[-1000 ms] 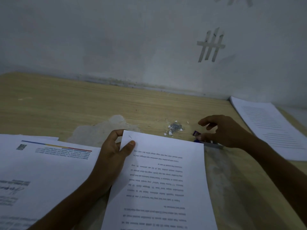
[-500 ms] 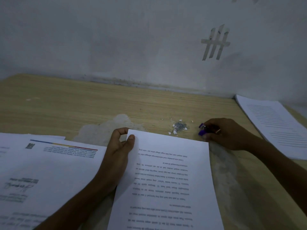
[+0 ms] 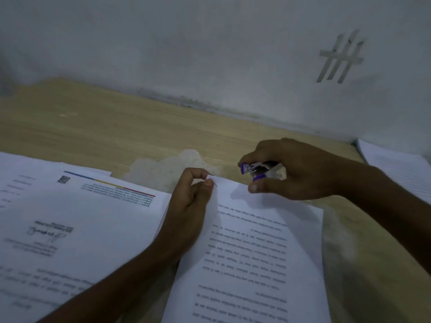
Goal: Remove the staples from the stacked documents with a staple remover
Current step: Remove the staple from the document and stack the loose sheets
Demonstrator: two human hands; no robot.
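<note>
Inside the right hand (image 3: 310, 169), a half-hidden staple remover (image 3: 261, 170), seemingly purple-tipped.

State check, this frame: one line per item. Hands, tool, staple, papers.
stapled document: flat on the table, far-left corner pinched.
staple: in that corner, not yet pulled.
left hand: pinches that corner.
staple remover: held over the document's far edge; jaws unclear.
right hand: grips the staple remover.
left paper stack: lies flat.
right paper stack: lies flat.
</note>
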